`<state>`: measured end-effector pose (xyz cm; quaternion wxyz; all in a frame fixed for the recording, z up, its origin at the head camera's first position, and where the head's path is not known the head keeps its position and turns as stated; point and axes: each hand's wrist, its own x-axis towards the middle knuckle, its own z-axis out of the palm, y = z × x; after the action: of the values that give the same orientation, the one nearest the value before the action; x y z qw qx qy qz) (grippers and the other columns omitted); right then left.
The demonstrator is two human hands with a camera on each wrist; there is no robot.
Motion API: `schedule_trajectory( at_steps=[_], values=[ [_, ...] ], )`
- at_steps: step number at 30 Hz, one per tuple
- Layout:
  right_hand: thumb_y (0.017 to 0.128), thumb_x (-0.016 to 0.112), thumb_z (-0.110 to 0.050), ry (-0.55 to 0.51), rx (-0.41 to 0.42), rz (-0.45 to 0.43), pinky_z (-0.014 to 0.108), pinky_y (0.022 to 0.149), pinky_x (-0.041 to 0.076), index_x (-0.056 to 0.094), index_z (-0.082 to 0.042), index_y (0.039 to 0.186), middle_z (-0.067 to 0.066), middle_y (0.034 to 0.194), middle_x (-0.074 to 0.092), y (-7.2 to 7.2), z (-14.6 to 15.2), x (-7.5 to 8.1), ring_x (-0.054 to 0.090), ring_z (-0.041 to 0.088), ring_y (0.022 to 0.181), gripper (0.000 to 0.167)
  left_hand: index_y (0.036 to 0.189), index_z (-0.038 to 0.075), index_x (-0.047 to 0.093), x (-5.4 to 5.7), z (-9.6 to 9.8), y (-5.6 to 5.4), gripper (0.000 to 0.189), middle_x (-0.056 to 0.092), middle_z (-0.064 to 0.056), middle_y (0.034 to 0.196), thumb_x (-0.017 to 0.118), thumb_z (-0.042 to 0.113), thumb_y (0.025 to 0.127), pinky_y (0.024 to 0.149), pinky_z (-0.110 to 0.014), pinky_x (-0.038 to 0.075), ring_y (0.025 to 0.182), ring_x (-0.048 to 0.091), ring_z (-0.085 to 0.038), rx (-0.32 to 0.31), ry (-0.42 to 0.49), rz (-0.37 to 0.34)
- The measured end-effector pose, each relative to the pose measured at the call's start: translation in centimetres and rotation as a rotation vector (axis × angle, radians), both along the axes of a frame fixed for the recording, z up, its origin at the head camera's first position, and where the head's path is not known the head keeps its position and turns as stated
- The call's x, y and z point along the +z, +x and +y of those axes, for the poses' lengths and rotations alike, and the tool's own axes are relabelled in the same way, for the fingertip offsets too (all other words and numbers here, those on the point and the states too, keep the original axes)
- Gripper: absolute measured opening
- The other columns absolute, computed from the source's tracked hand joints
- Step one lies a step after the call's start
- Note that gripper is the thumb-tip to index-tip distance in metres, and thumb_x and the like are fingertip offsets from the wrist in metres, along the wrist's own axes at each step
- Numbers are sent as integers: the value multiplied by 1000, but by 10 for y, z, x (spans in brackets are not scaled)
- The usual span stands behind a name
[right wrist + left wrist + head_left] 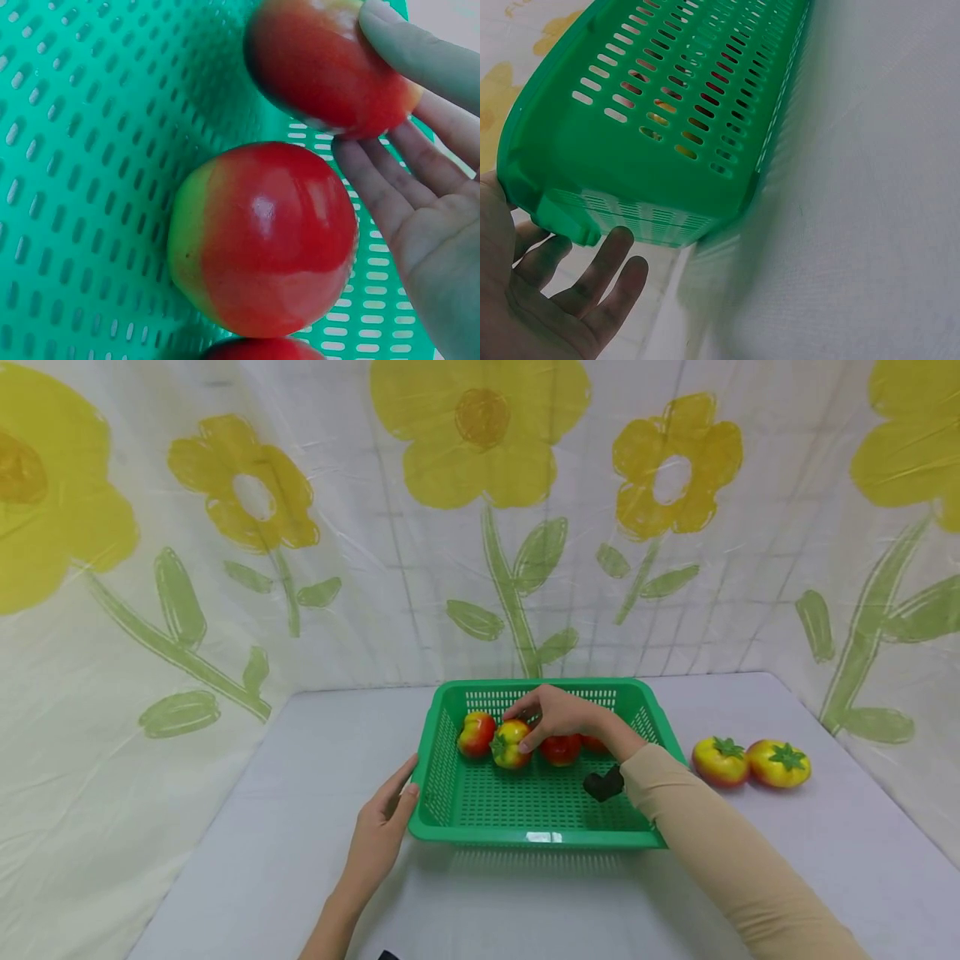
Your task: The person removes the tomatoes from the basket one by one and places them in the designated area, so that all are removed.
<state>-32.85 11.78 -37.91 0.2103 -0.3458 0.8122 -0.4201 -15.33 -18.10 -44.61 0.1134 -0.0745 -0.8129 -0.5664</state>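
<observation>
Inside a green plastic basket point(517, 806), a person's right hand point(553, 714) grips a yellow-and-red tomato point(513, 753) between thumb and fingers, the green leafy cap of the fruit turned toward the basket's near left side; whether its underside meets the basket floor cannot be told. At the basket's left rim, the left hand point(380, 831) lies open, its fingers loosely extended, some touching the edge while others reach free below the rim in the left wrist view. Just left of the gripped fruit, in the basket's far left part, sits a lobed red-and-yellow tomato point(476, 734). Beneath the right wrist, in the far half of the basket, rests a red tomato point(560, 750), shown in the right wrist view as glossy red with a green-yellow side; beside it, toward the basket's right wall, another red tomato point(594, 744) shows only in part behind the forearm. Outside the basket, to its right, a pair of yellow tomatoes point(720, 762) with red lower sides and star-shaped green caps sit side by side on the white tabletop point(247, 835). A beige sleeve point(720, 852) crosses the basket's right rim, with a black device point(603, 785) at the wrist. Behind the basket hangs a white curtain point(360, 610) printed with yellow flowers.
</observation>
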Motion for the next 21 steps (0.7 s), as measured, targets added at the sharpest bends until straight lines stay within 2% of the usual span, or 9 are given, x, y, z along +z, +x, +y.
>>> schedule_trajectory(
  at_steps=[8,21],
  values=[
    [78,85,-8,-10,-16,7,34,89,52,64,0,129,5,125,64,-1,-1,0,58,25,115,56,147,32,47,0,0,0,46,43,8,148,51,43,102,105,-50,36,135,40,-18,14,-8,5],
    [78,85,-8,-19,-17,6,34,87,53,64,0,129,6,125,64,-1,0,1,59,25,113,55,148,32,46,0,0,0,46,43,9,148,50,43,103,106,-49,35,136,39,-16,5,-10,9]
  ],
)
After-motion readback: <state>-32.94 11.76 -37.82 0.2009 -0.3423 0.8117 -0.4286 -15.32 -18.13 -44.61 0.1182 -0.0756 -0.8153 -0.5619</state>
